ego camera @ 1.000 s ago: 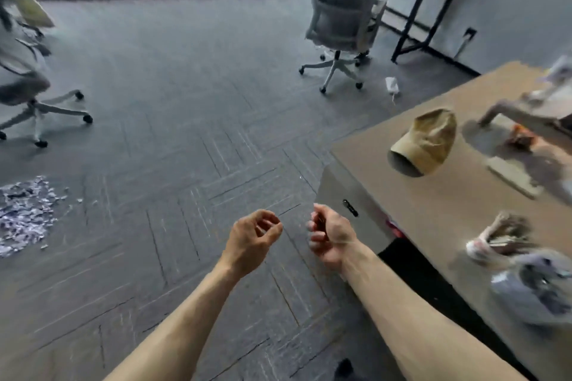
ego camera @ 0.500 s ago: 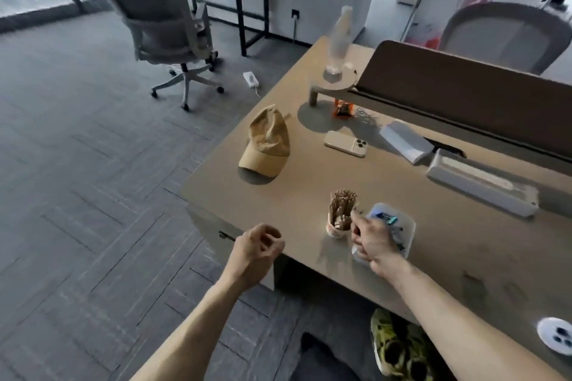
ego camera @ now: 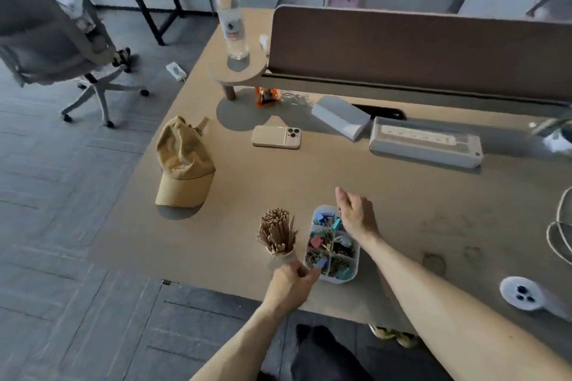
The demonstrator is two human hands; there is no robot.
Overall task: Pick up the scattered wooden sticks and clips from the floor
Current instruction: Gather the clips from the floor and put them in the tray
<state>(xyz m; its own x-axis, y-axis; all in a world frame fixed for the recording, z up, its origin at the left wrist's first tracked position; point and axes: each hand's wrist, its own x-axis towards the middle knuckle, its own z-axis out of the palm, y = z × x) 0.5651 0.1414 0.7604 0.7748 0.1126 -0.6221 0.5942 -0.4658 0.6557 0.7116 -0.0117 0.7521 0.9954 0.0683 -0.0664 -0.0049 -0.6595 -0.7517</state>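
Observation:
A paper cup packed with wooden sticks (ego camera: 276,232) stands near the front edge of the tan desk (ego camera: 309,173). Right beside it sits a clear divided box (ego camera: 340,278) filled with coloured binder clips. My left hand (ego camera: 291,286) is at the box's near left corner, just below the cup, with its fingertips pinched on a small blue clip (ego camera: 321,263). My right hand (ego camera: 356,215) hovers over the far end of the box, fingers stretched out and holding nothing.
On the desk lie a tan cap (ego camera: 182,164), a phone (ego camera: 276,137), a white power strip (ego camera: 425,142) and a water bottle (ego camera: 230,18) on a small riser. A brown divider panel (ego camera: 418,49) backs the desk. An office chair (ego camera: 55,37) stands on the carpet at left.
The view swung from the carpet to the desk. My right hand went to the cup and box, then opened over the box's far end. My left hand came up to the box's near corner.

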